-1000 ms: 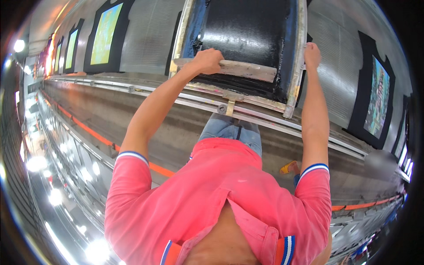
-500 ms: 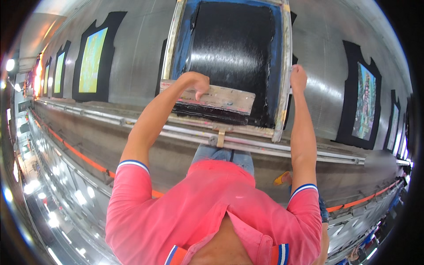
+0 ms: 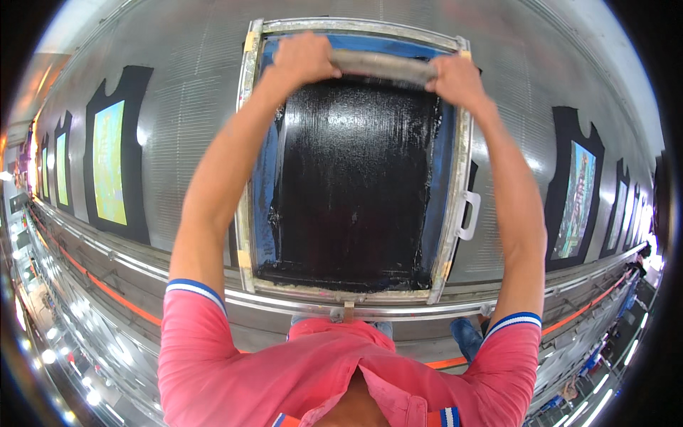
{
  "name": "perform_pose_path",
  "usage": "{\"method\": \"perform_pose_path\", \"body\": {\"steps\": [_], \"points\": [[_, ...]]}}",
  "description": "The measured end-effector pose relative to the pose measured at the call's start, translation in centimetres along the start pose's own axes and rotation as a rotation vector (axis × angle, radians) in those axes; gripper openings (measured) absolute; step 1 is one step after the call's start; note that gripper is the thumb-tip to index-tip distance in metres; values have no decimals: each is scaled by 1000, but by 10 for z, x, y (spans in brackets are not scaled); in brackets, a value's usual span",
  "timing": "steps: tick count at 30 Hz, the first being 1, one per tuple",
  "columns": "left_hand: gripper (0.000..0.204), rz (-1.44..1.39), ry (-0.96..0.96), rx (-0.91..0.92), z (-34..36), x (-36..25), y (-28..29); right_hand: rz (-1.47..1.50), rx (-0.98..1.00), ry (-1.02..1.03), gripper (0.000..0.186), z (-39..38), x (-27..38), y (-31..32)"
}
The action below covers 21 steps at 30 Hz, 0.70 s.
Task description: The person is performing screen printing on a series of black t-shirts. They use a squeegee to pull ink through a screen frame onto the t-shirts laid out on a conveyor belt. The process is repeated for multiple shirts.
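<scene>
A metal-framed printing screen point(image 3: 455, 178) lies flat on the long grey table point(image 3: 192, 107), its mesh covered in glossy black ink with blue borders. A wooden squeegee point(image 3: 384, 65) rests across the far end of the screen. My left hand point(image 3: 304, 58) grips its left end. My right hand point(image 3: 455, 80) grips its right end. Both arms reach straight out over the screen.
Black garments with colourful prints lie along the table: one at the left point(image 3: 112, 167) with more behind it, one at the right point(image 3: 575, 196) with more beyond. A white handle point(image 3: 469, 215) sticks out of the frame's right side. A metal rail point(image 3: 299, 306) runs along the table's near edge.
The squeegee has travelled from the near part of the screen to its far end. My right hand left the frame's right edge and now holds the squeegee too.
</scene>
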<state>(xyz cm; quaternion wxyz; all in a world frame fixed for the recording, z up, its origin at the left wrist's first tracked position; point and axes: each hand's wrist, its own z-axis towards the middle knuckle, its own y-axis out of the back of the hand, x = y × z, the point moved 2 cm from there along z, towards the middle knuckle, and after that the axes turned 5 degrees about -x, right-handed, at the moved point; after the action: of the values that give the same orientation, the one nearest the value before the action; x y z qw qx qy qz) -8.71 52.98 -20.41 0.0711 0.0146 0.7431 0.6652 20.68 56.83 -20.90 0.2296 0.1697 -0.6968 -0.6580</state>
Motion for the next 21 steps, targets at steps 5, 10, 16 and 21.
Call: {"method": "perform_pose_path", "body": {"steps": [5,10,16,21], "points": [[31,37,-39,-118,34,52,-49,-47,-57,-10,30,42,-5,-42],[17,3,-53,-193,-10,41,-69,-21,-89,1,24,1,15,-61],[22,-67,-45,-142,-118,18,-83,100,-104,76,16,-96,64,-69],[27,-134,-28,-133,-229,-7,-95,166,-161,126,14,-193,111,-75]]}}
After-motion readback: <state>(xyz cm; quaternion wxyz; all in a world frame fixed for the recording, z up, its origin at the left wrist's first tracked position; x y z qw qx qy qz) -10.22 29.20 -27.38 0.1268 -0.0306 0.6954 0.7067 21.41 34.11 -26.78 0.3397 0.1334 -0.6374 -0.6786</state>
